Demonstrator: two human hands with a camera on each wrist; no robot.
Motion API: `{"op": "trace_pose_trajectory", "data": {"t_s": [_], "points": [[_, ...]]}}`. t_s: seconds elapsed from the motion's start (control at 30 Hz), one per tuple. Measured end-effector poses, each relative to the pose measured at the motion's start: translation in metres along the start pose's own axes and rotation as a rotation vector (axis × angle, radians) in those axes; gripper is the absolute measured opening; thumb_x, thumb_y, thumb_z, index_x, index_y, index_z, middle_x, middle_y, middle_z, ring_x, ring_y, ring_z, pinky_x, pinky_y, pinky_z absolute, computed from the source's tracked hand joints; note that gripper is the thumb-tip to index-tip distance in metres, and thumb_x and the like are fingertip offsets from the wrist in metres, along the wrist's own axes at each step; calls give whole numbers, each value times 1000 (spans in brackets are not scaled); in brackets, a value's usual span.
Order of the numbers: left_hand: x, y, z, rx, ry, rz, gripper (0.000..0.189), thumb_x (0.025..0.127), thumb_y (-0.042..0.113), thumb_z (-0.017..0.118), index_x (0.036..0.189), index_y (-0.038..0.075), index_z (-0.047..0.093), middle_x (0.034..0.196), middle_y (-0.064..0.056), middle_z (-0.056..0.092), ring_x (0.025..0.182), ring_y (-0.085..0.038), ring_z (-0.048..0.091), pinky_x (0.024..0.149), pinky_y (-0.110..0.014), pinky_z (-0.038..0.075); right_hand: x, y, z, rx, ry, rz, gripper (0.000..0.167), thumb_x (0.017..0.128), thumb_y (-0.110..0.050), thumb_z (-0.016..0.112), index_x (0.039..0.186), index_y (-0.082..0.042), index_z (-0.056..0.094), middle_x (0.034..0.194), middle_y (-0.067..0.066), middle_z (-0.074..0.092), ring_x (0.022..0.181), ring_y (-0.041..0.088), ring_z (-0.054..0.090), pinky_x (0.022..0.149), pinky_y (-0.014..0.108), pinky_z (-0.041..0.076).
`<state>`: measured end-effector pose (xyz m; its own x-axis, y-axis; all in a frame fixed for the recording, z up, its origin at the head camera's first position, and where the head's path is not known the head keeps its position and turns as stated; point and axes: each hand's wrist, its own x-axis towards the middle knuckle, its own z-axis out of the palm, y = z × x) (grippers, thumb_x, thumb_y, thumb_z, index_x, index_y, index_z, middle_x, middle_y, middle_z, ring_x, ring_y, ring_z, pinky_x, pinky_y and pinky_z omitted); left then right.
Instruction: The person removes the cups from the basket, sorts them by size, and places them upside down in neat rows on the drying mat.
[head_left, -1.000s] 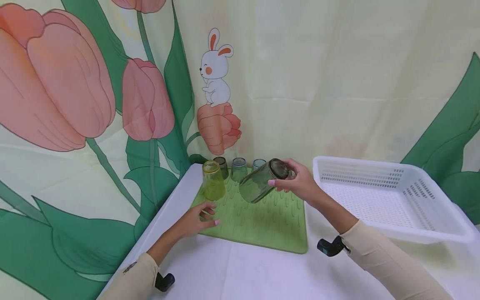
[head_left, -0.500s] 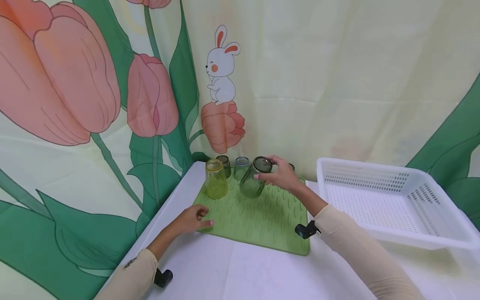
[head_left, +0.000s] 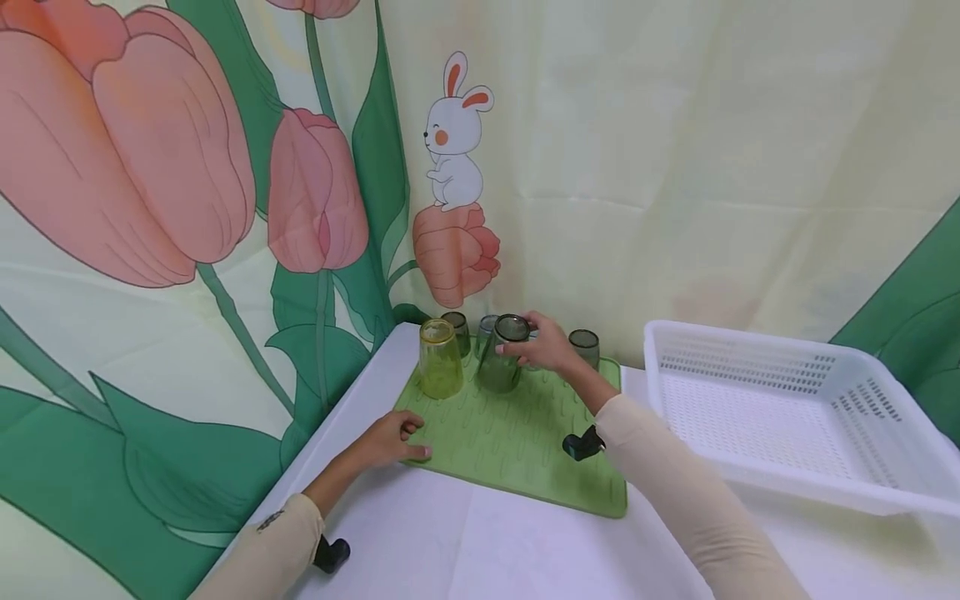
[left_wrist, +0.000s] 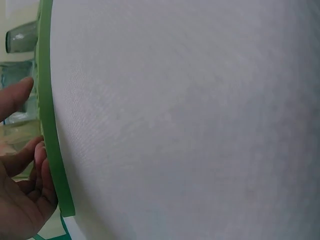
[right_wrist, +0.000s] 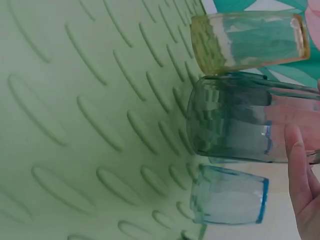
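My right hand (head_left: 549,343) grips a tall grey-green drinking glass (head_left: 501,362) near its base. The glass is upside down, its wide rim right at the ribbed green mat (head_left: 517,454). In the right wrist view, this glass (right_wrist: 230,117) stands between an inverted yellow glass (right_wrist: 250,42) and a smaller light-blue glass (right_wrist: 232,195). My left hand (head_left: 384,439) is at the mat's front left corner, fingers loosely bent and thumb apart. In the left wrist view, the left hand's (left_wrist: 25,195) fingers lie right by the mat's edge, holding nothing.
Along the mat's back stand small inverted glasses, among them a dark one (head_left: 455,333) at left and a grey one (head_left: 585,346) at right. A white perforated basket (head_left: 757,417) sits right of the mat. A printed curtain (head_left: 600,167) hangs behind.
My right hand has brought the tilted grey-green glass leftward and turned it nearly upright, rim down, beside the yellow glass. The left hand has barely moved. The head view has shifted slightly.
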<state>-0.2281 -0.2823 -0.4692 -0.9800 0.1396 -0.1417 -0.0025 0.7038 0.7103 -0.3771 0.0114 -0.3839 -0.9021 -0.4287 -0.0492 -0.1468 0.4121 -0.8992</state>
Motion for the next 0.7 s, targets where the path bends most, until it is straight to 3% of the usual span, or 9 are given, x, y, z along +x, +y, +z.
{"op": "trace_pose_trajectory", "data": {"t_s": [0.07,0.23,0.33,0.57,0.7], "points": [[-1,0,1,-4,-2,-6,57,79,22,85,125,-4,63,110,-10,63,98,-21,56,84,-36,48,2,2,3,3,-10,15,63,82,-28,85,132,-11,53,129,15,52,81,38,72,69,36,58],[-2,1,2,3,-3,-16,59,78,21,86,126,-3,62,111,-10,62,97,-20,54,83,-35,47,5,3,8,-25,-55,37,71,83,-29,84,142,-12,46,138,17,48,70,23,71,84,50,57],[-2,2,1,7,2,-6,59,77,20,87,126,-3,62,109,-9,61,95,-20,53,81,-34,47,7,3,11,-52,-57,44,79,83,-29,84,147,-14,41,146,18,44,74,29,73,85,50,57],[-2,2,1,16,6,-24,58,77,20,87,125,-1,63,110,-9,62,97,-20,54,83,-36,48,8,7,17,-116,-45,46,86,84,-29,84,152,-16,34,150,23,41,89,43,72,74,33,56],[-2,3,2,19,11,-29,58,76,19,88,124,-2,63,109,-9,62,96,-20,54,83,-36,48,9,7,19,-125,-38,42,88,84,-32,83,154,-15,32,151,23,41,89,41,73,81,39,56]]}}
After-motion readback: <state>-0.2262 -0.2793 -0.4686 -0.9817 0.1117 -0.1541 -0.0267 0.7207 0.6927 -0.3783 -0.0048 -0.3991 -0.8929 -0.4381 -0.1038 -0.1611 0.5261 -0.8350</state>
